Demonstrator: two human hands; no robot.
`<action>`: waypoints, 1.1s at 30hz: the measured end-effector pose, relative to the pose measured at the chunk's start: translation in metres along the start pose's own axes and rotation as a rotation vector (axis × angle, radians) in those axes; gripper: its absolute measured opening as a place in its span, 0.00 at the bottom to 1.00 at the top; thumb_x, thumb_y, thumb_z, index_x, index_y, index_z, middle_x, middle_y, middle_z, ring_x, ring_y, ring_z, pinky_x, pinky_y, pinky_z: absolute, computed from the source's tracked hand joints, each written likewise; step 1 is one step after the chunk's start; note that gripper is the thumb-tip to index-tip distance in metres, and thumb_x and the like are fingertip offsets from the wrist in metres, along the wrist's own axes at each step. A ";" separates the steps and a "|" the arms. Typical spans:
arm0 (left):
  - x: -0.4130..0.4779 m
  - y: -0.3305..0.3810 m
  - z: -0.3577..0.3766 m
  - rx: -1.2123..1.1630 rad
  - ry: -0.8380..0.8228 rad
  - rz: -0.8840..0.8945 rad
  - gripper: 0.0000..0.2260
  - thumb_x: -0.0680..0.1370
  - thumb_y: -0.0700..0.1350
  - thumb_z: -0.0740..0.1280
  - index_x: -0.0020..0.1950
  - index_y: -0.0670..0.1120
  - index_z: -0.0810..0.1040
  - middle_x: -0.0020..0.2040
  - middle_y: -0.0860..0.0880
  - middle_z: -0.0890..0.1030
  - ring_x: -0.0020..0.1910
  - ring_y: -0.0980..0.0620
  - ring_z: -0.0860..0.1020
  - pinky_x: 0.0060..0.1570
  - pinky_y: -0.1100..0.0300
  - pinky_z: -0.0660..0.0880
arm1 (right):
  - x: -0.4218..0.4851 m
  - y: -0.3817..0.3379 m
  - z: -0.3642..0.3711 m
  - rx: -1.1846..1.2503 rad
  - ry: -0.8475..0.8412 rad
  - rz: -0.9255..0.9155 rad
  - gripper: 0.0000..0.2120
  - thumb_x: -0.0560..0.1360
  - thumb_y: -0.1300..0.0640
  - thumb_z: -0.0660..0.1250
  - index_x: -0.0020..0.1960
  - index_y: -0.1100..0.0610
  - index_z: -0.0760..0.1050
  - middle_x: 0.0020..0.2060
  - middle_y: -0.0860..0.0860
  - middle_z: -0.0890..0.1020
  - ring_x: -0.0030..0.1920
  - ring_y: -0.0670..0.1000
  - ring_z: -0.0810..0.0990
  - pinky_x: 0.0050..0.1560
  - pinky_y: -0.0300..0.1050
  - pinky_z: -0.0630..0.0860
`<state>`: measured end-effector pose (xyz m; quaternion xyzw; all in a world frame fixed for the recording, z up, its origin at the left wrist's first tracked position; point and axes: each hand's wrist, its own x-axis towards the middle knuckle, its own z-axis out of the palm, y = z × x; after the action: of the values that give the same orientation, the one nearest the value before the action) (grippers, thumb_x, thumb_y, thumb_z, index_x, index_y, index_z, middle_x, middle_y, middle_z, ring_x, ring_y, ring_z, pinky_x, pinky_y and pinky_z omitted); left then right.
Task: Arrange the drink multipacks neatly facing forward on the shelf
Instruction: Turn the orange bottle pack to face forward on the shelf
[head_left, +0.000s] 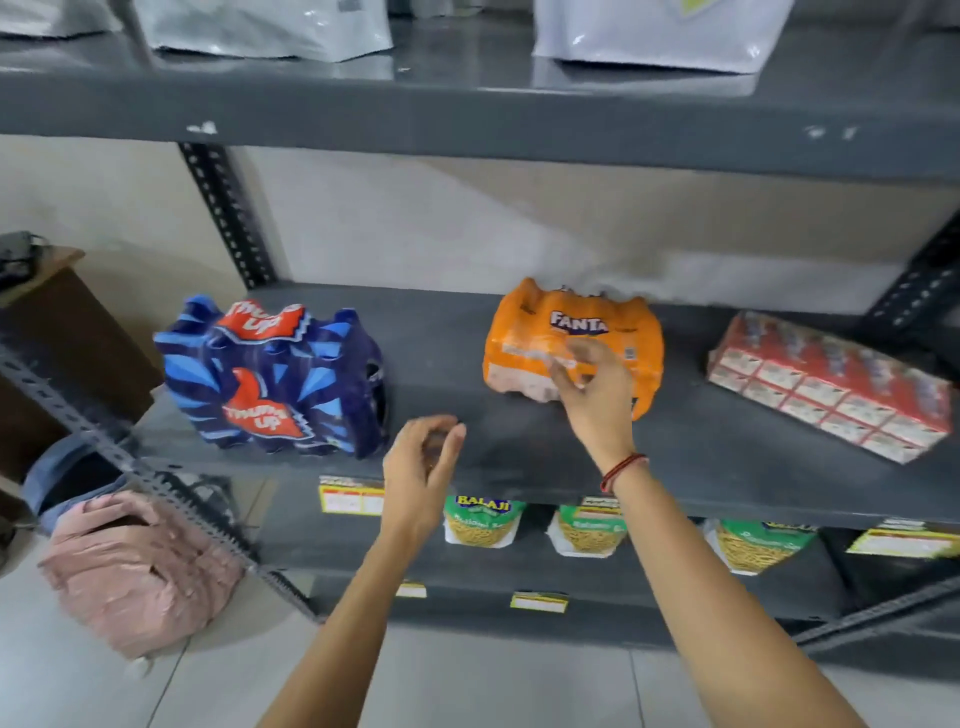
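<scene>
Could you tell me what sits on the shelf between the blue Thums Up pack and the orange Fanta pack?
Nothing: the head view shows bare grey shelf between the Thums Up pack and the Fanta pack.

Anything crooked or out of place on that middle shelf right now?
Yes. The red carton multipack at the right lies skewed, its long side running diagonally to the shelf edge. The Thums Up pack sits turned at an angle too. The Fanta pack faces forward, right hand in front of it.

I note a grey slotted-steel rack (223, 208) against a beige wall (467, 218); pale tiled floor (467, 675) below, brown wooden cabinet (62, 332) at left edge.
</scene>
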<state>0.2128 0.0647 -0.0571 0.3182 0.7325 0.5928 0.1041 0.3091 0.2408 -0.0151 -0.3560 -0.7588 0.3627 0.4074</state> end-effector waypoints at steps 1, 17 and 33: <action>0.014 0.012 0.015 0.009 -0.031 0.042 0.05 0.77 0.48 0.66 0.50 0.49 0.78 0.46 0.52 0.80 0.42 0.63 0.78 0.40 0.74 0.71 | 0.011 0.006 -0.019 -0.040 0.073 0.002 0.12 0.73 0.58 0.71 0.54 0.62 0.78 0.52 0.59 0.82 0.53 0.57 0.79 0.54 0.46 0.74; 0.160 0.034 0.120 0.224 0.021 -0.291 0.23 0.73 0.58 0.66 0.58 0.41 0.77 0.53 0.39 0.81 0.54 0.38 0.78 0.54 0.51 0.74 | 0.068 0.082 -0.067 0.250 -0.285 0.572 0.30 0.72 0.39 0.65 0.67 0.56 0.70 0.62 0.57 0.78 0.60 0.57 0.78 0.65 0.57 0.72; 0.041 -0.026 0.070 0.063 -0.018 -0.019 0.31 0.71 0.56 0.69 0.71 0.48 0.63 0.63 0.48 0.77 0.57 0.53 0.76 0.46 0.76 0.71 | -0.011 0.113 -0.086 0.203 -0.293 0.213 0.44 0.58 0.46 0.81 0.68 0.49 0.63 0.64 0.50 0.76 0.62 0.49 0.76 0.62 0.53 0.76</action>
<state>0.2093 0.1422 -0.0911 0.3198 0.7528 0.5654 0.1064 0.4166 0.3085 -0.0797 -0.3349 -0.7274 0.5263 0.2859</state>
